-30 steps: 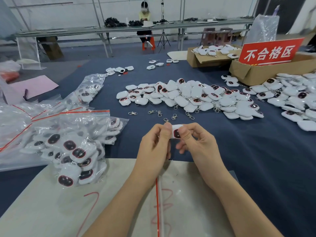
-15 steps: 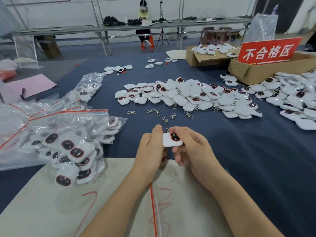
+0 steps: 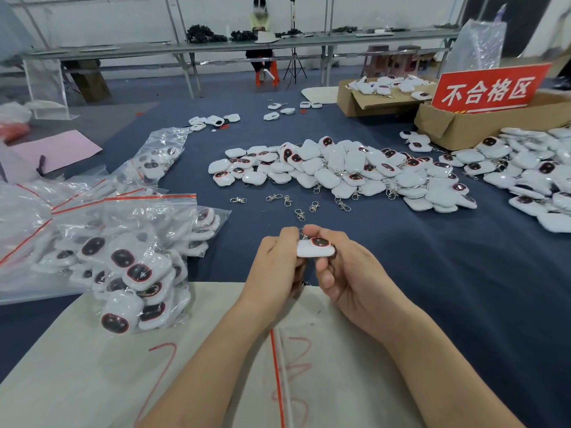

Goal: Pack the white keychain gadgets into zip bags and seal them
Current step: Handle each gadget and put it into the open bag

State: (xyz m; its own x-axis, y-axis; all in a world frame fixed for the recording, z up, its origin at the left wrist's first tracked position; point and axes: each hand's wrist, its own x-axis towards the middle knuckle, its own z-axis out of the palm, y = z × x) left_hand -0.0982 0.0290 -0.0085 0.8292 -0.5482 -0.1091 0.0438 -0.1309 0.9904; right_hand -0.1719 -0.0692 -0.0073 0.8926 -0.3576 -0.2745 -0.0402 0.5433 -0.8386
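Observation:
Both hands hold one white keychain gadget (image 3: 313,250) with a dark oval face over the blue table. My left hand (image 3: 275,267) grips its left end, and my right hand (image 3: 343,267) pinches its right side and the metal clip at its top. A large heap of loose white gadgets (image 3: 340,168) lies beyond my hands, with several loose metal clasps (image 3: 287,200) in front of it. Filled zip bags (image 3: 129,261) with red seal strips lie at the left. An empty zip bag with a red strip (image 3: 278,381) lies under my forearms on a cream sheet.
A second heap of gadgets (image 3: 537,174) lies at the right beside a cardboard box (image 3: 457,125) with a red sign (image 3: 491,89). Another box of gadgets (image 3: 370,101) stands behind. A person sits at a far bench.
The gadget has turned from end-on to face up in my hands, and both hands have dropped slightly toward me.

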